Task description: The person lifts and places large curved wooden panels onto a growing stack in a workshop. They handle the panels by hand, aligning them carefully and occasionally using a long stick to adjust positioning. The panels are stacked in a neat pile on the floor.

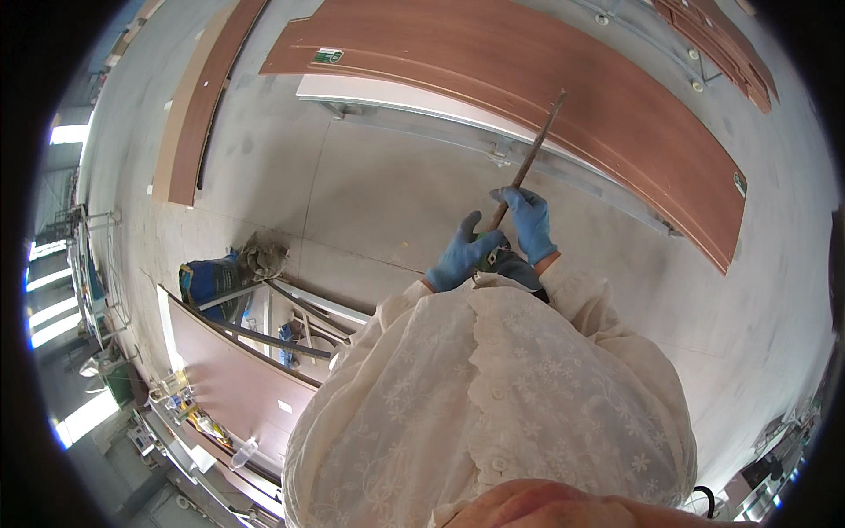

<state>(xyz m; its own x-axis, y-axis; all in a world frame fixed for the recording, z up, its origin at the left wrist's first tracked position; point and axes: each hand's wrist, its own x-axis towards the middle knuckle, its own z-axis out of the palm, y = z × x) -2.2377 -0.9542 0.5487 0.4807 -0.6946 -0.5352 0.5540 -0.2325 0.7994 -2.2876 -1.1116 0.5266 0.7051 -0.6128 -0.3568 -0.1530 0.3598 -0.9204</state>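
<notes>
My right hand (531, 225), in a blue glove with darker fingertips, is closed around a long, thin, dark brown strip (535, 148). The strip slants up and to the right, its far end overlapping a reddish-brown panel (458, 62) in the view. Close beside the strip's lower end is my left hand (466, 253), gloved the same way. One of its digits points up, apart from the others, and it appears open; whether it touches the strip I cannot tell. Something dark (510, 262) shows below both hands.
The long panel lies on a metal stand (422, 123). Another brown panel (195, 114) is at the left, with more brown pieces (717, 44) at upper right. Lower left are a pinkish-brown board (238, 361), a metal frame (348, 310) and a blue-and-dark bag (211, 280).
</notes>
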